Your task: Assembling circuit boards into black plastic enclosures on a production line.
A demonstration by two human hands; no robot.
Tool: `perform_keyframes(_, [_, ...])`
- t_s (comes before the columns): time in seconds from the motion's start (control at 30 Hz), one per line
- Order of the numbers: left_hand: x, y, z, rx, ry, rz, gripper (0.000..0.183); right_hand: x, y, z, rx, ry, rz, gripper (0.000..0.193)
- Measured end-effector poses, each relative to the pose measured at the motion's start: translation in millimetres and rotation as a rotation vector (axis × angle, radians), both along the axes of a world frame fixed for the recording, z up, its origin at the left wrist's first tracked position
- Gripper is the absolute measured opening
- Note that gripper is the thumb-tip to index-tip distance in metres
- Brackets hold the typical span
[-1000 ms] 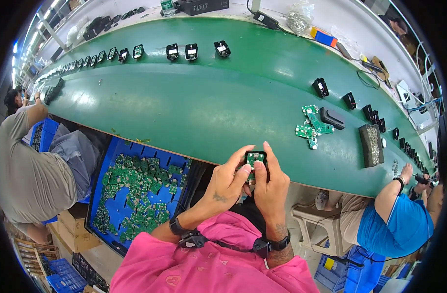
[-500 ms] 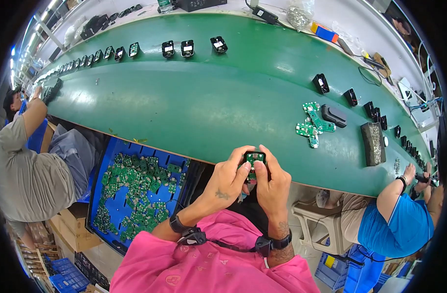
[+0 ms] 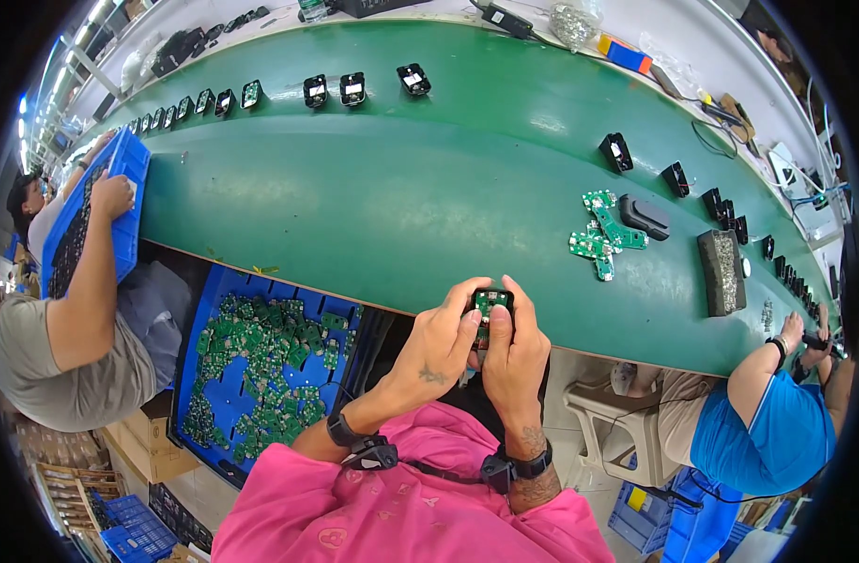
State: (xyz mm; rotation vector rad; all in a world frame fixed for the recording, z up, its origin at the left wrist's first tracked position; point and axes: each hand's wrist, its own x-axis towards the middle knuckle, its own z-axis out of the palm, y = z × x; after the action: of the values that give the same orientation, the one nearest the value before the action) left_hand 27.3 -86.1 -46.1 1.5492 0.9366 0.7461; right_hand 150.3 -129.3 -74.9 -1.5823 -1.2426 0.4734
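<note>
Workshop interior, wide view: long green-topped bench [image 3: 354,188] crossing from left to right, edges bowed by the lens. Left: co-worker in a grey-tan shirt [image 3: 82,375], a hand on a tilted blue crate [image 3: 134,220]. Right: co-worker in a blue shirt [image 3: 763,441].

Below the bench's near edge, on the wearer's left: blue tray [image 3: 234,281] strewn with loose boards [image 3: 260,347]. Bench top, right of centre: dark rough-faced block [image 3: 722,274], rounded black case [image 3: 644,217], and small board cluster [image 3: 594,246] just left of the case. Open black shells [image 3: 352,88] stand in a spaced line toward the far side.

Hands: both in front of the wearer's pink top [image 3: 401,507], near the bench edge; clearance above it cannot be judged. Left hand [image 3: 437,336] and right hand [image 3: 517,355] are curled inward from opposite sides around one black housing [image 3: 510,299], neither spread wide. Fingers beneath are mostly hidden.

Key relation: housing lies between the hands, about equally near each, its long axis appearing to run away from the torso toward the bench. Green circuit board [image 3: 486,301] sits in its upward-facing mouth, both thumbs side by side over the nearer part. Whether the board is fully seated: cannot tell.
</note>
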Motion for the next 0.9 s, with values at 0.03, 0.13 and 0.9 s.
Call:
perform_keyframes(0.03, [1,0,-1,-0.001,0.0,-0.003,0.035,1,0,0,-0.001,0.0,-0.003,0.035])
perform_keyframes(0.13, [5,0,-9,-0.005,-0.005,0.025,0.033,3,1,-1,0.001,-0.018,-0.005,0.035])
perform_keyframes(0.9, [-161,227,-32,0.282,0.058,0.641,0.028,-35,69,-26,0.075,-0.226,0.227,0.035])
